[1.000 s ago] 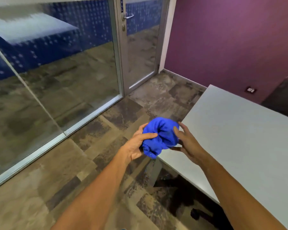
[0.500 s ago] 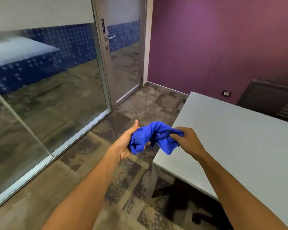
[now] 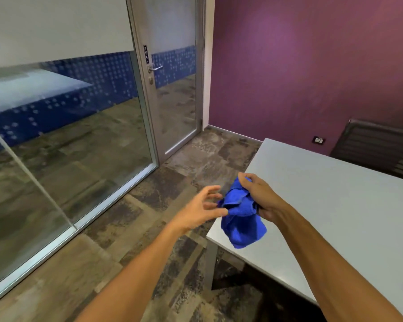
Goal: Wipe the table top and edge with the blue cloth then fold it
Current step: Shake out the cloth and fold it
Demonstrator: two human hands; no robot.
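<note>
A crumpled blue cloth [image 3: 242,217] hangs in the air above the near left corner of a pale grey table [image 3: 335,205], not touching the table top. The right hand [image 3: 258,196] grips the cloth's upper bunched part, fingers curled around it, and the rest droops downward below that grip, so the cloth's long axis runs roughly top to bottom with the loose end lowest, over the table's corner edge. The left hand [image 3: 200,210] hovers just beside the cloth on its left, fingers spread and relaxed, holding nothing; its fingertips come very close to the fabric, though whether they touch cannot be told. The cloth therefore lies to the right of the free hand and beneath the gripping hand, and the left hand is the nearer one for catching a loose corner. The table stretches away to the right and far side, giving broad open surface for wiping; its left edge and near edge meet directly under the cloth. Left of the table is patterned floor, then a glass wall and a glass door [image 3: 172,89]. A dark chair [image 3: 377,149] stands behind the table's far side against a purple wall.
</note>
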